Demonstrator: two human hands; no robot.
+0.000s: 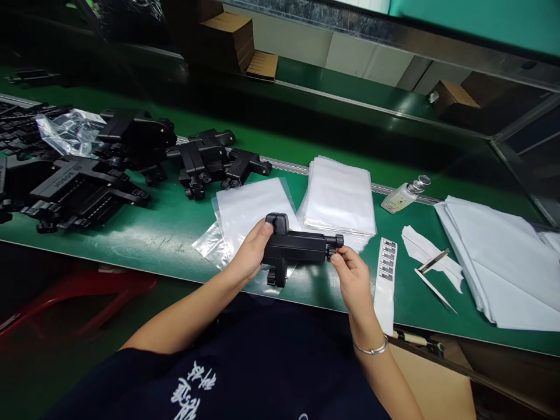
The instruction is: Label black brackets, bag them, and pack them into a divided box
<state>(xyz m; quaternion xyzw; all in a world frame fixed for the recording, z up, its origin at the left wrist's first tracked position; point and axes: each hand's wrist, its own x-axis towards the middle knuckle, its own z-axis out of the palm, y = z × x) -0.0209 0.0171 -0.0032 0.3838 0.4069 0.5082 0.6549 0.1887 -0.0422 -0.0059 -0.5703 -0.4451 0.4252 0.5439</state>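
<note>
A black plastic clamp bracket [297, 247] with knobs is held level above the near edge of the bench. My left hand [248, 256] is closed around its left end, thumb on top near an upright black pad. At the other end, the fingers of my right hand [352, 277] pinch a small black knob [331, 253]. Beneath and behind the bracket lie loose clear plastic bags [254, 201]. A thick stack of translucent bags [339, 195] stands just beyond my right hand.
Several similar black brackets [201, 154] are piled along the left. To the right are a barcode label strip [387, 262], a pump bottle [402, 196], tweezers [433, 261] and folded white sheets [503, 262]. A metal-edged shelf [350, 35] overhangs the bench; a red stool [105, 289] stands below left.
</note>
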